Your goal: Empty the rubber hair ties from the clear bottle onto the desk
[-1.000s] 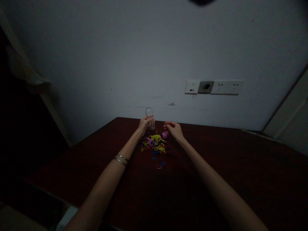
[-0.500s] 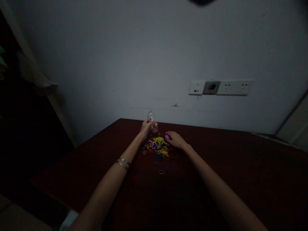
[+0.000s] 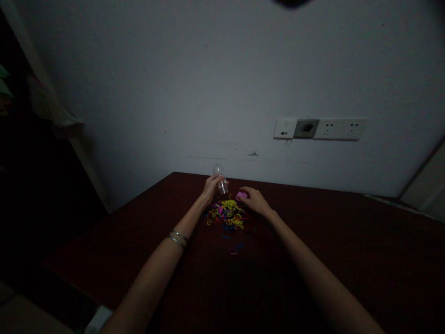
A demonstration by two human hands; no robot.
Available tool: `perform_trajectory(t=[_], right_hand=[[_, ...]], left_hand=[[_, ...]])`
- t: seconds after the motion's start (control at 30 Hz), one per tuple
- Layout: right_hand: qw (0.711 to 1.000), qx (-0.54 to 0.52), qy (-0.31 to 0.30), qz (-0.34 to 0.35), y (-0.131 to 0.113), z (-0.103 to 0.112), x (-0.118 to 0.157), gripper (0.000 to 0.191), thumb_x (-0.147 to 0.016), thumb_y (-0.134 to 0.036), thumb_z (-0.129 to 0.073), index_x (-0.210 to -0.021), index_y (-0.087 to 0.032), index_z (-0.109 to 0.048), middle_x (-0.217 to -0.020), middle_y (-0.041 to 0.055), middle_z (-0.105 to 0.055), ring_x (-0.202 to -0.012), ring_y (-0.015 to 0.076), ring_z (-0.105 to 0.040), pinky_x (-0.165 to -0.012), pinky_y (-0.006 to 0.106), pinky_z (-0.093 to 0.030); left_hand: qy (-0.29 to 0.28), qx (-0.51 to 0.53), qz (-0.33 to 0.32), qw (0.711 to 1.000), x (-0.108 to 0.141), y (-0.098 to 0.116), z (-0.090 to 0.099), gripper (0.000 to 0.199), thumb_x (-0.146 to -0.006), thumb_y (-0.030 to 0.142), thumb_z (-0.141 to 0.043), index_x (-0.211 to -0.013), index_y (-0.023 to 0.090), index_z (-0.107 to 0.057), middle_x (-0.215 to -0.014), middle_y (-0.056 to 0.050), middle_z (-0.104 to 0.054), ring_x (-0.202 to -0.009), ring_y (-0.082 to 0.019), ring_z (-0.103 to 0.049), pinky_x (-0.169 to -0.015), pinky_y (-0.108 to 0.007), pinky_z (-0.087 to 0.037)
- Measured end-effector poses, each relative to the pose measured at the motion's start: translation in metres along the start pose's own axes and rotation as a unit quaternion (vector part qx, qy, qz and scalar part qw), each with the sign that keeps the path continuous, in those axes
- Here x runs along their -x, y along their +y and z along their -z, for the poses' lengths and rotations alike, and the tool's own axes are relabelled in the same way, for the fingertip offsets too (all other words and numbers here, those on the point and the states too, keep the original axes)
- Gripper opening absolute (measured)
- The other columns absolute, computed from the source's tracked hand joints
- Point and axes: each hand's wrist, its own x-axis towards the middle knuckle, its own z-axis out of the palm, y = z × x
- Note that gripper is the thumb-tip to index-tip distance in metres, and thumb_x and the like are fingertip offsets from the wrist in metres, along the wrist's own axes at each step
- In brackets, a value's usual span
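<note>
My left hand (image 3: 211, 186) is closed around a clear, see-through bottle (image 3: 219, 170), held tilted above the far side of the table. Its narrower end points down toward a pile of small rubber bands (image 3: 227, 214), mostly yellow with some red, blue and pink. To the right of the bottle, my right hand (image 3: 254, 200) grips a small pink-purple cap-like piece (image 3: 241, 195) between thumb and fingers. That piece is just beyond the pile's right edge. A pink band (image 3: 232, 251) and a blue one (image 3: 239, 245) lie apart, nearer to me.
The dark reddish-brown table (image 3: 313, 232) reaches to a pale wall (image 3: 194, 93). Sockets and a switch plate (image 3: 340, 129) sit on the wall at right. Draped cloth (image 3: 55, 104) hangs at left. The room is dim.
My right hand has turned the pink-purple piece, so more of it shows between my fingers. The bottle in my left hand has barely shifted. The pile looks much the same.
</note>
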Motion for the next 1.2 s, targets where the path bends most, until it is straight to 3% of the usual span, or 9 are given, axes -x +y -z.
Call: perform_trajectory(t=[0.17, 0.27, 0.5, 0.7, 0.93, 1.2], right_hand=[[0.969, -0.233, 0.006, -0.086, -0.01, -0.005, -0.003, 0.042, -0.074, -0.038, -0.058, -0.111, -0.018, -0.056, -0.085, 0.0061, -0.064, -0.054, 0.0124, -0.058, -0.045, 0.025, -0.049], [0.94, -0.322, 0.011, -0.114, -0.019, -0.005, -0.006, 0.045, -0.073, -0.04, -0.058, -0.112, -0.017, -0.054, -0.089, 0.0068, -0.063, -0.057, 0.013, -0.059, -0.037, 0.022, -0.047], [0.923, -0.368, 0.085, -0.064, -0.025, -0.004, -0.016, 0.044, -0.071, -0.037, -0.059, -0.109, -0.015, -0.058, -0.1, 0.008, -0.063, -0.073, 0.0157, -0.06, -0.05, 0.024, -0.052], [0.948, -0.292, 0.125, 0.0, -0.022, -0.005, -0.015, 0.036, -0.069, -0.034, -0.062, -0.1, -0.016, -0.061, -0.099, 0.0069, -0.064, -0.085, 0.016, -0.058, -0.079, 0.03, -0.047], [0.963, -0.233, 0.127, 0.05, -0.03, 0.002, -0.008, 0.031, -0.07, -0.033, -0.059, -0.096, -0.016, -0.061, -0.089, 0.0051, -0.064, -0.075, 0.0153, -0.057, -0.071, 0.028, -0.046], [0.967, -0.207, 0.144, 0.027, -0.025, 0.0, -0.011, 0.036, -0.07, -0.029, -0.057, -0.102, -0.013, -0.063, -0.092, 0.0078, -0.067, -0.077, 0.0172, -0.06, -0.074, 0.03, -0.046]], left_hand=[[0.015, -0.021, -0.005, 1.0, -0.001, -0.002, -0.001, 0.028, -0.067, 0.033, -0.067, -0.079, 0.011, -0.056, -0.061, -0.007, -0.064, -0.052, -0.014, -0.058, -0.049, -0.023, -0.042], [0.028, -0.007, -0.017, 0.999, -0.003, -0.005, 0.0, 0.028, -0.068, 0.033, -0.066, -0.082, 0.013, -0.055, -0.065, -0.006, -0.065, -0.053, -0.013, -0.058, -0.047, -0.021, -0.041], [0.056, 0.136, 0.006, 0.989, -0.003, -0.016, -0.003, 0.016, -0.067, 0.018, -0.068, -0.075, 0.011, -0.057, -0.074, -0.007, -0.064, -0.071, -0.014, -0.061, -0.067, -0.025, -0.049], [0.075, 0.2, 0.061, 0.975, 0.002, -0.019, -0.012, 0.006, -0.071, 0.012, -0.063, -0.073, 0.008, -0.058, -0.07, -0.008, -0.063, -0.066, -0.013, -0.061, -0.069, -0.026, -0.051], [0.092, 0.256, 0.107, 0.956, 0.004, -0.019, -0.017, 0.003, -0.076, 0.009, -0.056, -0.073, 0.011, -0.056, -0.07, -0.007, -0.062, -0.068, -0.013, -0.061, -0.069, -0.025, -0.052], [0.104, 0.243, 0.129, 0.956, 0.011, -0.024, -0.021, 0.001, -0.078, 0.013, -0.056, -0.077, 0.013, -0.056, -0.068, -0.005, -0.062, -0.071, -0.014, -0.061, -0.071, -0.027, -0.053]])
